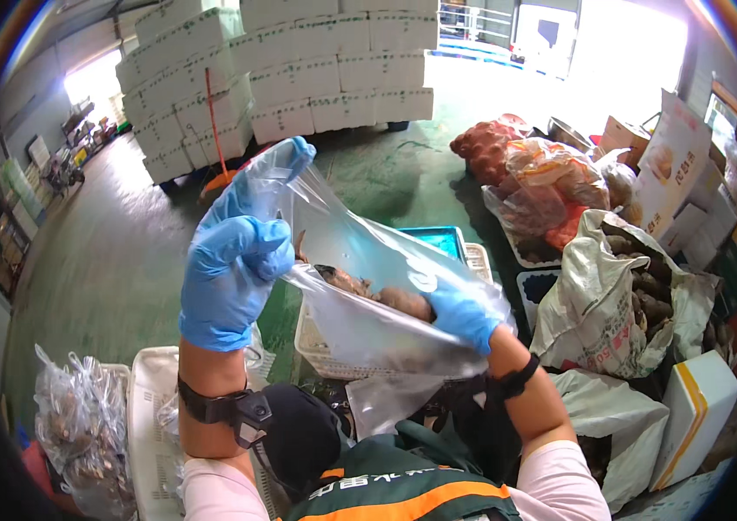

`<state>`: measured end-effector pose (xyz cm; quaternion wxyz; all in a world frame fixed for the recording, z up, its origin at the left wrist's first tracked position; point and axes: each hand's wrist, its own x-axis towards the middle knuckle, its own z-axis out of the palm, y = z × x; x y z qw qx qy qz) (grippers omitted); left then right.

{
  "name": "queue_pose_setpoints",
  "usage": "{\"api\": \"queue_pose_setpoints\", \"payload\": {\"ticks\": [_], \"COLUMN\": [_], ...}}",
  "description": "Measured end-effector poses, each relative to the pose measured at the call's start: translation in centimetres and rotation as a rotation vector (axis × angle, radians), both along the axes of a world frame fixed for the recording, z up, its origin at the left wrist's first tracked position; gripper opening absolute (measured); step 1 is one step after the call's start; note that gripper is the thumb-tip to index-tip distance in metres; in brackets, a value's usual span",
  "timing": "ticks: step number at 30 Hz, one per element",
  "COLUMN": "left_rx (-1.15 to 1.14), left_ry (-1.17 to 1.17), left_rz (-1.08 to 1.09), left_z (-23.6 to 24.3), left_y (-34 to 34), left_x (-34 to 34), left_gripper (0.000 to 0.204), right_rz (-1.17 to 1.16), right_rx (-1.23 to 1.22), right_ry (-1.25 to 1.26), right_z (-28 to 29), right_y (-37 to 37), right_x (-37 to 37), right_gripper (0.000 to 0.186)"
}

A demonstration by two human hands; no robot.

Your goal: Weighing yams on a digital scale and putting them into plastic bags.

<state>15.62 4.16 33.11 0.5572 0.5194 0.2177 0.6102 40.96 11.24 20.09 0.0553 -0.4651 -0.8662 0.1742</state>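
A clear plastic bag (360, 321) stretches between my two blue-gloved hands. My left hand (242, 247) is raised, with the lower fingers curled closed on the bag's edge and the index finger lifted under the film. Lower and to the right, my right hand (465, 319) grips the bag's other end; plastic hides part of its fingers. Inside the bag lie brownish lumpy things (403, 302), one rounded lump right beside my right fingertips. Their kind is unclear. Beneath the bag stands a cream plastic basket (320, 343). Another clear plastic sheet or bag (386, 404) hangs near my lap.
Filled clear bags (82, 425) sit at left beside a cream crate (153, 434). At right are an open woven sack (598, 304) of brown lumps, a red net sack (483, 149) and a white foam box (698, 417). Stacked white boxes (299, 78) stand ahead; a blue tray (438, 239) is nearer.
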Motion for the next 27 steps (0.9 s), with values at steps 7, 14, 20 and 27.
{"api": "queue_pose_setpoints", "payload": {"ticks": [7, 14, 20, 27], "left_rx": [0.186, -0.029, -0.084, -0.174], "left_ry": [-0.018, -0.063, -0.128, -0.085], "left_rz": [0.047, 0.102, 0.068, 0.079], "left_z": [-3.1, -8.0, -10.3, -12.3], "left_y": [7.3, 13.2, 11.8, 9.7], "left_x": [-0.8, 0.8, 1.1, 1.0], "left_gripper": [0.066, 0.058, 0.059, 0.059], "right_rz": [-0.148, -0.136, -0.244, -0.328], "right_rx": [0.558, 0.474, 1.132, 1.108], "right_ry": [-0.054, -0.328, 0.113, -0.102], "right_z": [-0.3, 1.3, -1.0, -2.1], "right_y": [8.9, 9.4, 8.9, 9.0], "right_x": [2.7, 6.5, 5.3, 7.2], "right_gripper": [0.039, 0.022, 0.005, 0.064]}}
